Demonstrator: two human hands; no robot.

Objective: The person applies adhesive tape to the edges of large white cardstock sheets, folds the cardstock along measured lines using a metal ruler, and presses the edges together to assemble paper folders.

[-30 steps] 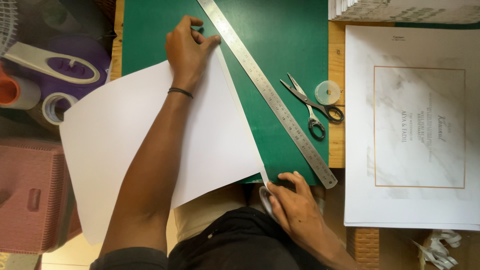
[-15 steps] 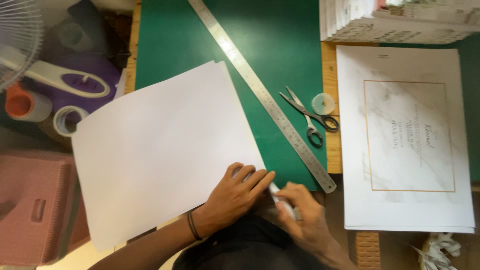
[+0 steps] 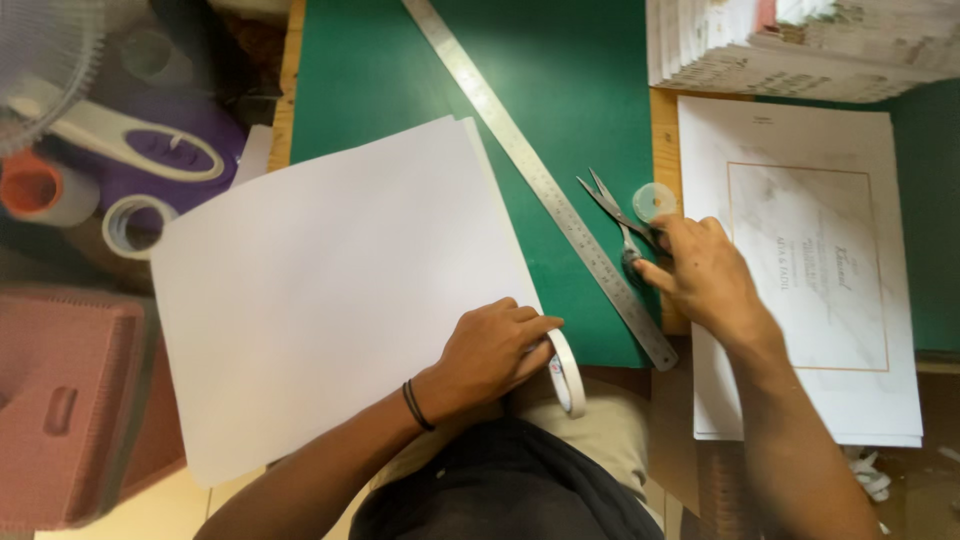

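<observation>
At the far left a pink plastic crate (image 3: 70, 400) stood below the table edge, with an orange-topped roll (image 3: 35, 190), a ring of clear tape (image 3: 135, 222) and a purple-and-white handled tool (image 3: 150, 150) lying above it beside part of a fan guard (image 3: 45, 70). A large white sheet (image 3: 320, 290) lay tilted across the green cutting mat (image 3: 560, 90), its lower left corner overhanging the table edge. The left hand (image 3: 490, 355) rested on the lower right corner of that sheet, fingers curled closed around a roll of white tape (image 3: 568, 372), which stood on edge just off the sheet's corner and against the person's lap. A long steel ruler (image 3: 540, 180) ran diagonally across the mat from top centre down to the right, just beside the sheet's right edge; whether it touched the sheet could not be told. To its right lay a pair of scissors (image 3: 615, 215), blades pointing up and left, at the mat's right border. The right hand (image 3: 705, 275) covered the scissor handles, fingers bent down onto them; the grip looked partly closed, but whether it had actually taken hold could not be told. A small clear tape roll (image 3: 655, 200) sat just above the fingers. Further right a printed sheet with a gold border (image 3: 800, 270) lay flat, under the right wrist, and a stack of printed cards (image 3: 800, 50) occupied the top right corner.
</observation>
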